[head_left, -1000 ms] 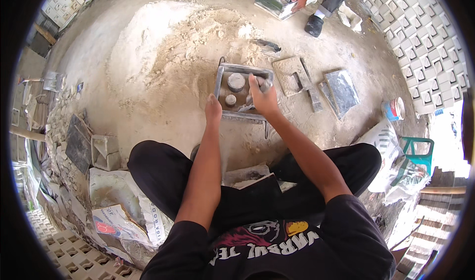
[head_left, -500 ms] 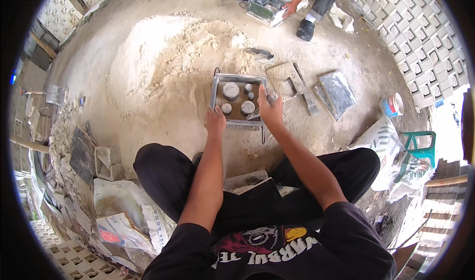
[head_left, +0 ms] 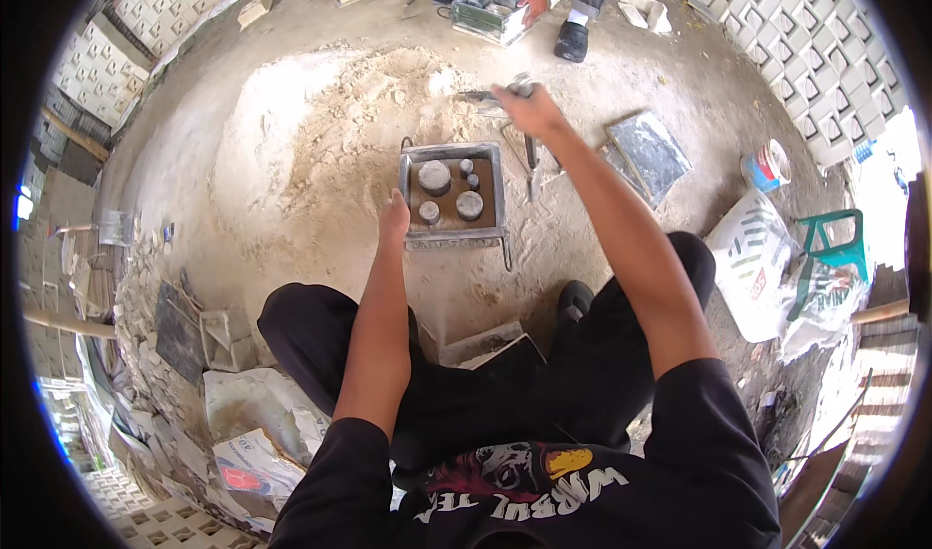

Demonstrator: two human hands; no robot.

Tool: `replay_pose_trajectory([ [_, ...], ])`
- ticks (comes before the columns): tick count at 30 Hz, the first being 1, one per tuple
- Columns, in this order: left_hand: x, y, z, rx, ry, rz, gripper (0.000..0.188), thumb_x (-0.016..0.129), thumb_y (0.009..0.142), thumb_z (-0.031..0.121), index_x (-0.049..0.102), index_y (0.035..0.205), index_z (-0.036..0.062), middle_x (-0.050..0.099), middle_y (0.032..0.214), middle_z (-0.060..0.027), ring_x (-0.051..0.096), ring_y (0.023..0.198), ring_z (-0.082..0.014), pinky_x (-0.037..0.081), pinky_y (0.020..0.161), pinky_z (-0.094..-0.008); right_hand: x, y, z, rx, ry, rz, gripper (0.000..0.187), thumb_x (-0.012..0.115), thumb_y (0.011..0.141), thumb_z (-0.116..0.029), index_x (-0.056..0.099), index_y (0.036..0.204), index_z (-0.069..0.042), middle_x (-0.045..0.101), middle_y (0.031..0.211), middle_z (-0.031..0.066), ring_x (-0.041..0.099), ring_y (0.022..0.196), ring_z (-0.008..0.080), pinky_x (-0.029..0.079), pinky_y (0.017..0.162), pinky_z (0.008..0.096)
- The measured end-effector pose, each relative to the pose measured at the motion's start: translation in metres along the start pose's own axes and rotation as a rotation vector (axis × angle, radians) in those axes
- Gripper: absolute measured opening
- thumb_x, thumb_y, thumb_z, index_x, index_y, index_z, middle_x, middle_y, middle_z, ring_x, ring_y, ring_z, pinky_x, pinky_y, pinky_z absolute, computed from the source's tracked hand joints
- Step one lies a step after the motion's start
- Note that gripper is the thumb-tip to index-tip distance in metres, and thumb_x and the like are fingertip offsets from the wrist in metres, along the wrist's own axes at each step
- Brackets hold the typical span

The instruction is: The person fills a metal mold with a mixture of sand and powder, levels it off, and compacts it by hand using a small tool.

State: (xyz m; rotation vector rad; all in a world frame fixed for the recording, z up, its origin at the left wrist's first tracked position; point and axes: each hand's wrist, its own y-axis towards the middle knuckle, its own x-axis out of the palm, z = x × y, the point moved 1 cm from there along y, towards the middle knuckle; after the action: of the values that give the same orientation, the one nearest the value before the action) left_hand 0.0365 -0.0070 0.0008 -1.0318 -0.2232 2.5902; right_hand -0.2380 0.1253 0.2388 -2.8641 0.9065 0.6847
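On the sandy ground before me sits a square metal mould (head_left: 503, 192) with wire handles, holding several round grey plugs (head_left: 434, 176) of different sizes. Brown material lies around the plugs. At the mould's near left side, my left hand (head_left: 394, 217) grips its wall, though most fingers are hidden. My right hand (head_left: 530, 108) is up beyond the mould's far right corner, closed round a grey tool with a rounded end (head_left: 524, 85); its full shape is unclear. A dark curved tool (head_left: 476, 96) lies on the sand just left of that hand.
A broad pile of pale sand (head_left: 340, 98) spreads beyond the mould. To the right are flat grey plates (head_left: 649, 156), a paint tin (head_left: 766, 166), white sacks (head_left: 746, 267) and a green stool (head_left: 835, 243). Another person's hand (head_left: 534, 7) touches a second mould (head_left: 485, 15). Patterned blocks line the walls.
My right hand has left the mould's right side and moved away from me, over the sand. My left hand stays at the mould. The view has shifted slightly.
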Motion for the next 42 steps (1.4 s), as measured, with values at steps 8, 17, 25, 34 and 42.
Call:
replay_pose_trajectory([
  [8,-0.023,0.004,-0.019,-0.035,-0.189,-0.047,0.084,0.027,0.094,0.062,0.045,0.131,-0.0106,0.047,0.135,-0.0282,0.042,0.129,-0.038,0.032,0.107,-0.0422,0.075,-0.041,0.148,0.097,-0.559,-0.232,0.026,0.062,0.077,-0.02,0.067,0.093,0.001,0.065,0.097,0.0265,0.063,0.095,0.04,0.051,0.083,0.0449],
  [17,-0.008,0.013,-0.029,-0.063,-0.571,-0.053,0.076,0.032,0.097,0.056,0.047,0.13,-0.0105,0.051,0.133,-0.0237,0.047,0.126,-0.0303,0.032,0.106,-0.0357,0.113,-0.051,0.172,0.217,-0.492,-0.226,0.031,0.063,0.078,-0.019,0.063,0.092,0.009,0.063,0.095,0.0311,0.061,0.097,0.0438,0.05,0.084,0.0462],
  [25,-0.001,0.006,-0.004,-0.152,-0.778,-0.105,0.075,0.036,0.095,0.059,0.05,0.129,-0.0067,0.052,0.131,-0.0217,0.048,0.123,-0.0297,0.034,0.104,-0.038,0.101,-0.051,0.194,0.132,-0.535,-0.149,0.035,0.068,0.08,-0.024,0.063,0.087,0.01,0.063,0.09,0.0322,0.061,0.094,0.0455,0.05,0.08,0.0473],
  [34,-0.001,0.0,0.004,-0.122,-0.688,-0.015,0.078,0.035,0.09,0.067,0.05,0.134,0.0045,0.046,0.136,-0.0242,0.044,0.124,-0.0357,0.029,0.106,-0.044,0.101,-0.053,0.188,0.142,-0.499,-0.141,0.036,0.068,0.08,-0.024,0.062,0.088,0.01,0.062,0.091,0.0329,0.061,0.094,0.0458,0.049,0.08,0.0475],
  [42,-0.003,0.007,0.0,-0.097,-0.709,0.047,0.073,0.036,0.094,0.059,0.057,0.117,-0.0066,0.057,0.122,-0.0201,0.05,0.116,-0.0295,0.034,0.101,-0.0386,0.107,-0.058,0.188,0.178,-0.5,-0.174,0.033,0.067,0.081,-0.024,0.062,0.09,0.008,0.062,0.094,0.0323,0.06,0.096,0.0455,0.049,0.082,0.0483],
])
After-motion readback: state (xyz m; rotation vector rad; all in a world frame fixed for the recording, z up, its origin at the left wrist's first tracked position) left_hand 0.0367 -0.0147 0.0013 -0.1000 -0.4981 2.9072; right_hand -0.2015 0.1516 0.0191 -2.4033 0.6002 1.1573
